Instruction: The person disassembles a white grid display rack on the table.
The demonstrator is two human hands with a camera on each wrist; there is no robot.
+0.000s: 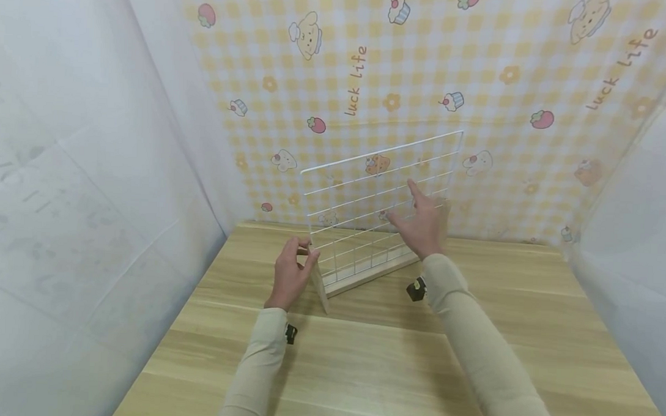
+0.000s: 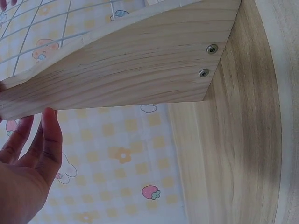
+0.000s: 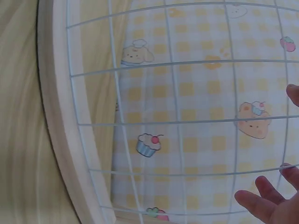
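Tabletop, pale brown, wood-grained [image 1: 355, 368]: lying nearest me, apparently bearing the rack on its far half.

Left hand [image 1: 291, 274]: I am pinching the upper end of a flat, pale wooden side board [image 2: 126, 70], thumb and fingers on it; two silver screws [image 2: 212, 49] are showing low down.

Base bar, long, pale wood [image 1: 371, 274]: running along the rack's foot. I am judging it stiff, the likely seat of most weight.

Right hand [image 1: 420, 229]: I am spreading fingers and thumb before the wires, grasping nothing; whether a fingertip is touching, I cannot tell.

Grid, thin white wire [image 1: 381, 152]: rising from the bar; probably light, smooth, bendable under pressure. I am favouring both side boards as holds.

Cloth, yellow-and-white checked [image 1: 393, 69]: hanging behind everything.
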